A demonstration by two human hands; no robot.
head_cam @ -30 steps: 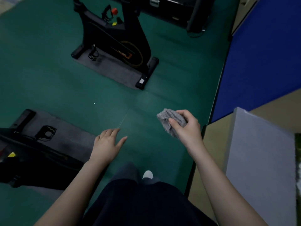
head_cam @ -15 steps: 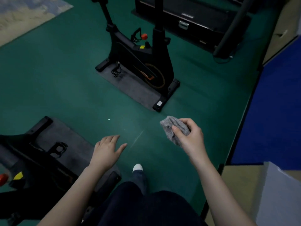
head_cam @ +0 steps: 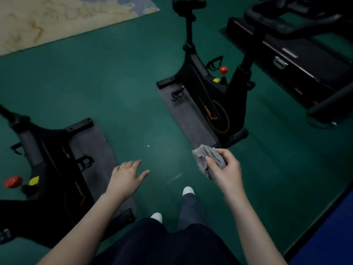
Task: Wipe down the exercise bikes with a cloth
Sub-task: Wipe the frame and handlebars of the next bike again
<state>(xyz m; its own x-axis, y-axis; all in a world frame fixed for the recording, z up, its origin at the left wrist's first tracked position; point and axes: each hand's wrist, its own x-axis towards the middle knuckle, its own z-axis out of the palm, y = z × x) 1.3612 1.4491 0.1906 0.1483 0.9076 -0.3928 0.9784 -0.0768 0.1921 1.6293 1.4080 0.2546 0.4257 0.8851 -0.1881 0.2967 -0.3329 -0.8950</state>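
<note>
Right hand [head_cam: 226, 170] grips a bunched grey cloth [head_cam: 207, 159], held in the air above the green floor [head_cam: 114, 88]. Left hand [head_cam: 125, 177] empty, fingers spread flat. 2 black exercise bikes — the far bike [head_cam: 208, 92] on a grey mat [head_cam: 188, 119] ahead of the cloth, the near bike [head_cam: 44, 169] at left beside the left forearm. Treadmill [head_cam: 298, 60] at upper right; pale rug [head_cam: 57, 18] at upper left. Neither hand touches a bike — open floor lies between.

— What's the room like?
— Dim. A green floor [head_cam: 114, 83] fills most of the frame, with a pale rug [head_cam: 57, 22] at upper left.
— And the right?
— A black treadmill [head_cam: 305, 73] at upper right, a blue mat [head_cam: 328, 236] at lower right.
</note>
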